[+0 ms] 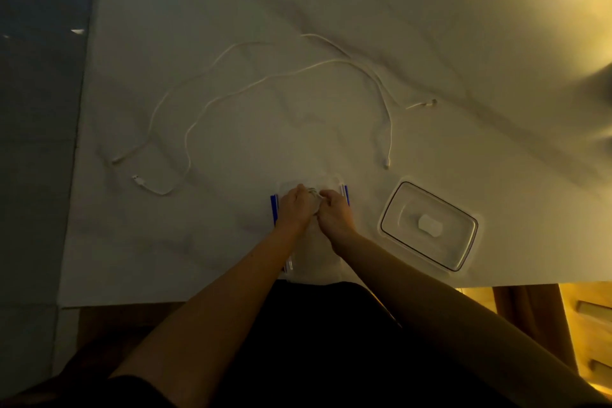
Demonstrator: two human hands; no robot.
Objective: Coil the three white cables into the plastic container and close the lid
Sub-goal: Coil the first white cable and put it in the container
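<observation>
White coil (pixel 314 198) pinched between left hand (pixel 294 209) and right hand (pixel 335 214) over the container (pixel 274 209) near centre: keep loops tight, seat them flat inside, then fetch the far cables (pixel 265 78).

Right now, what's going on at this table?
A person's left hand and right hand both hold a small coiled white cable over a clear plastic piece with blue side clips. Two other long white cables lie uncoiled on the pale marble-look table. A second clear rectangular plastic piece sits to the right, with no cable in it.
</observation>
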